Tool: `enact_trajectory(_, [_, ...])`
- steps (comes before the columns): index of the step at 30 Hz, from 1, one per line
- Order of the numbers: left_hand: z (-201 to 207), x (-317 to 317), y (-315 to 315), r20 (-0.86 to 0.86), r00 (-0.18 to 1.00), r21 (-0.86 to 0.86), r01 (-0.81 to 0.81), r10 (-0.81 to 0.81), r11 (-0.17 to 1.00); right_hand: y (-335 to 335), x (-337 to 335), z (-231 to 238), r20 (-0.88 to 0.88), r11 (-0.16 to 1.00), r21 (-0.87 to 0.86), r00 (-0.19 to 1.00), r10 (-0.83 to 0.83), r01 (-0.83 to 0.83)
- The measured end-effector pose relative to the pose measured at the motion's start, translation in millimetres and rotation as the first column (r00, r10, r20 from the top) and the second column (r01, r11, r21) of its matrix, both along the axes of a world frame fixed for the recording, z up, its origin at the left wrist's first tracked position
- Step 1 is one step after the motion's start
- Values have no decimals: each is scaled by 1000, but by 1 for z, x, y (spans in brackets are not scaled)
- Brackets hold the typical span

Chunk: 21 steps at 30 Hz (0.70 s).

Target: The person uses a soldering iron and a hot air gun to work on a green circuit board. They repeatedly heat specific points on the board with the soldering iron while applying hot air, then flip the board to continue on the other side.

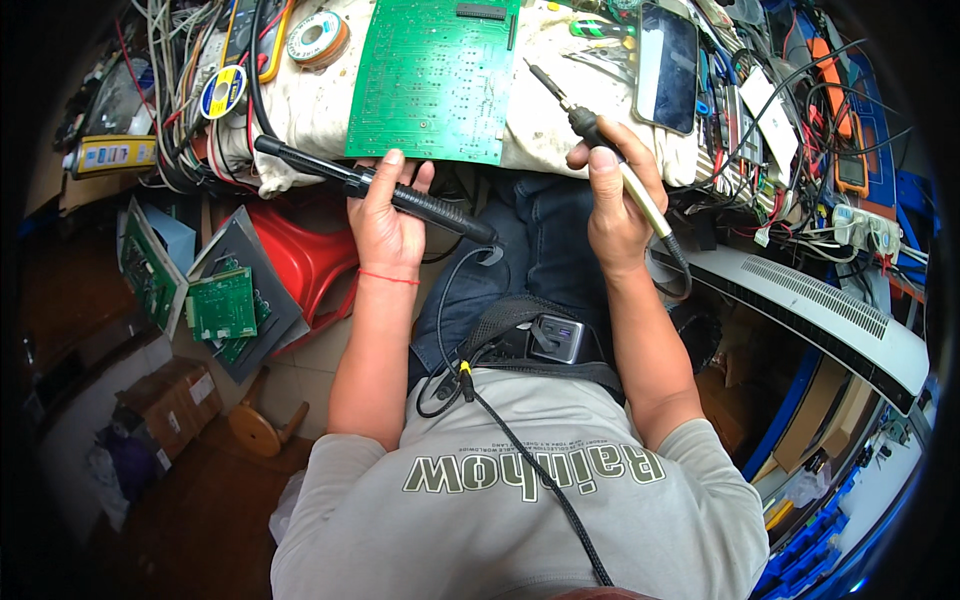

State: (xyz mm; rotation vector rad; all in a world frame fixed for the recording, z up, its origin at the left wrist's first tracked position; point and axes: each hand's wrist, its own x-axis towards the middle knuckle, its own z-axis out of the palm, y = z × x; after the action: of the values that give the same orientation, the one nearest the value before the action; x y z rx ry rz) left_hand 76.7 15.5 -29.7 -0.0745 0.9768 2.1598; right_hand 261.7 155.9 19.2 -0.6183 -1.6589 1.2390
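My right hand (pixel 622 190) is closed around a soldering iron (pixel 640 198) with a pale handle and dark collar; its tip points up and left, apart from the board. A long black tool with a ribbed grip (pixel 440 210) lies slanted in my closed left hand (pixel 388 215), under the thumb; I cannot tell its exact kind. Just beyond that hand, a green circuit board (pixel 430 90) rests on a stained white cloth (pixel 545 135), with a dark connector on its far part. Whether my left fingertips touch the board's near edge is hard to tell.
Solder spools (pixel 318 40) and a yellow-edged meter (pixel 255 35) lie left of the board. A phone (pixel 666 68) lies on the right, beside tangled wires (pixel 780 180) and a power strip (pixel 868 232). A red stool (pixel 300 255) and more circuit boards (pixel 222 303) stand lower left.
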Motion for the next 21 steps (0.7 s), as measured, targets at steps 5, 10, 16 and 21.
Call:
enact_trajectory(5, [8, -35, -14, -137, 986, -219, -123, 94, 968, -4, -3, -7, -75, 994, 39, 991, 108, -105])
enact_trajectory(10, [13, -67, -13, -209, 961, -368, 95, -182, 925, -5, -7, -13, 91, 973, 220, 995, 48, -67])
enact_trajectory(16, [26, -49, -19, -114, 948, -171, 277, -298, 946, -10, -4, -15, 114, 960, 279, 993, -34, 1])
enact_trajectory(21, [46, -18, -22, -77, 937, -96, 333, -341, 938, -16, -4, -15, 33, 988, 150, 998, -46, 41])
